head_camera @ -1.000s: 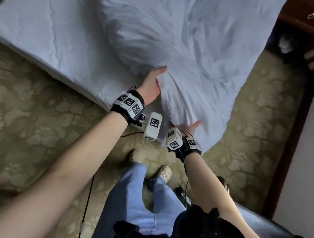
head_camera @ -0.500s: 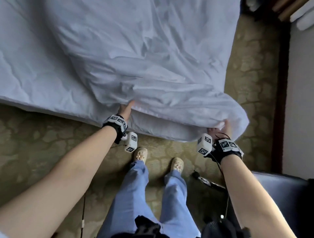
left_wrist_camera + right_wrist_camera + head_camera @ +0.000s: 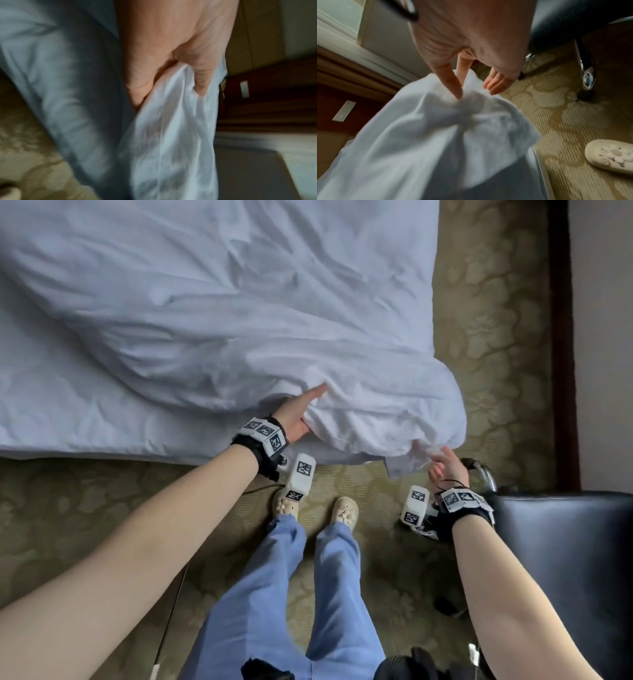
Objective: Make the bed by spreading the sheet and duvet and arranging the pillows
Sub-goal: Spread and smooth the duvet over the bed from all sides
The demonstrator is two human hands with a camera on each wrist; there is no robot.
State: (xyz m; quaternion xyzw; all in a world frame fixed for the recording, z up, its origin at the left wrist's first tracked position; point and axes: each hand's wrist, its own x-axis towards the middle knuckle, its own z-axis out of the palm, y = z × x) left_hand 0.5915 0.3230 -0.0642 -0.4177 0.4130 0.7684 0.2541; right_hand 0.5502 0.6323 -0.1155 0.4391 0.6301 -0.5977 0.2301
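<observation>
A rumpled white duvet point(image 3: 274, 320) lies over the bed, and its near corner hangs past the mattress edge. My left hand point(image 3: 301, 416) grips a fold of the duvet's near edge; in the left wrist view the thumb and fingers point(image 3: 199, 75) curl into the duvet cloth point(image 3: 171, 135). My right hand point(image 3: 443, 463) holds the hanging corner. In the right wrist view, thumb and index point(image 3: 453, 83) pinch the bunched duvet corner point(image 3: 453, 128) while the other fingers stay straight. The white sheet point(image 3: 68, 412) shows bare on the left. No pillows are in view.
A black padded chair point(image 3: 565, 559) stands close behind my right arm. Patterned olive carpet point(image 3: 85, 508) runs along the bed, with my slippered feet point(image 3: 344, 508) by its edge. A dark wooden skirting point(image 3: 561, 337) and the wall bound the narrow strip on the right.
Both hands have carried the duvet edge rightward and toward me. Its corner now hangs over the bed's right corner, and the hands are closer together than half a second ago.
</observation>
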